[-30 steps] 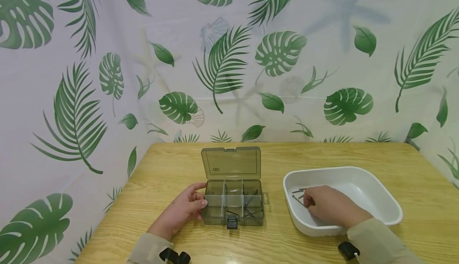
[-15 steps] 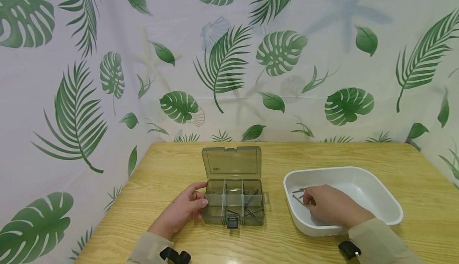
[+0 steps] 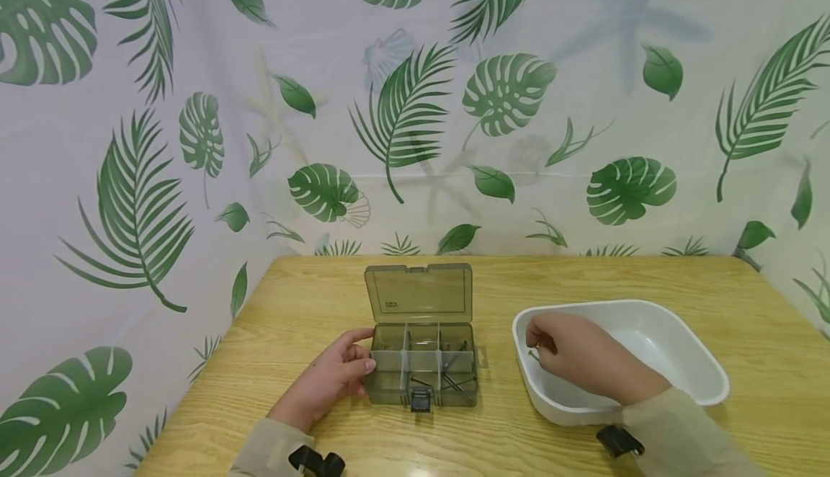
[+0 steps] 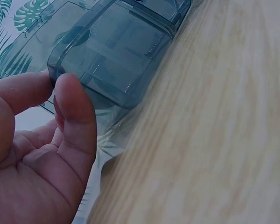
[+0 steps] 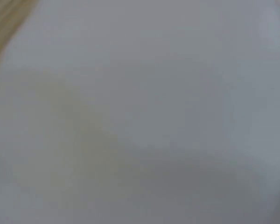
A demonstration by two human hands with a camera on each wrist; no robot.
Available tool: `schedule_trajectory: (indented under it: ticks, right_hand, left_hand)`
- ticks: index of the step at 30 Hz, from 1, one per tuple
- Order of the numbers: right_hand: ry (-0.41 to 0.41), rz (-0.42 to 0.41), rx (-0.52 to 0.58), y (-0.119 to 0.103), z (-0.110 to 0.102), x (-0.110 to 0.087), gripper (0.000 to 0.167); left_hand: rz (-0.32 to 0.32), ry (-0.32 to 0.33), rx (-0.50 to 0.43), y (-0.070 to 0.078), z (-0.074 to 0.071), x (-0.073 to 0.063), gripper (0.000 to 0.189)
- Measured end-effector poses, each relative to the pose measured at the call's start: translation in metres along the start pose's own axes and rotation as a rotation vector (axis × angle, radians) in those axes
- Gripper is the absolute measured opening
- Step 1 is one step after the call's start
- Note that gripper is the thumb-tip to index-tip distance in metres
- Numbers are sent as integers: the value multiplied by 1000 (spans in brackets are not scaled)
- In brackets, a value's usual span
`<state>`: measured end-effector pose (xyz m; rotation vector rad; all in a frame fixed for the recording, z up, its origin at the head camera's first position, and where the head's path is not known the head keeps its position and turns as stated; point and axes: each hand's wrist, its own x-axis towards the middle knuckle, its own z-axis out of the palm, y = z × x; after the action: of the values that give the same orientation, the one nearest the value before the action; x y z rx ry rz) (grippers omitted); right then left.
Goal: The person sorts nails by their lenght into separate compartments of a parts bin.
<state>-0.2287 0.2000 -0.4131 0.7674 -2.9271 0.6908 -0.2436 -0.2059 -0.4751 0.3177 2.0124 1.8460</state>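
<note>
My left hand (image 3: 333, 372) holds the left side of a smoky, clear plastic compartment box (image 3: 424, 362), its lid standing up. In the left wrist view, the thumb and index finger (image 4: 73, 100) pinch a corner of the box (image 4: 116, 56). Several thin, headed metal pins, screws or nails (image 3: 457, 387), lie in its right and middle front compartments. My right hand (image 3: 577, 354) is over the left part of a white tray (image 3: 694, 362), fingers curled and pinched together. A short end of a thin screw or nail (image 3: 533, 355) shows by the fingertips; the rest is hidden.
The wooden table (image 3: 493, 441) carries the box at its middle and the tray to the right. A leaf-printed cloth (image 3: 415, 102) hangs behind and at the sides. The right wrist view is blurred, mostly showing the white tray (image 5: 154, 93).
My right hand has lifted a little and shifted left within the tray, now covering the screws or nails that showed there before. The left hand and box have stayed put.
</note>
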Motion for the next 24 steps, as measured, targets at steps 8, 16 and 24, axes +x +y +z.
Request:
schedule_trajectory:
  ticks: [8, 16, 24]
  right_hand:
    - [64, -102, 25, -28, 3, 15, 24]
    - [49, -139, 2, -55, 13, 37, 21]
    - [10, -158, 6, -79, 22, 58, 20]
  left_hand:
    - [3, -1, -5, -1, 1, 1, 61]
    - [-4, 2, -11, -1, 0, 1, 61]
    - [-2, -7, -6, -1, -1, 1, 63]
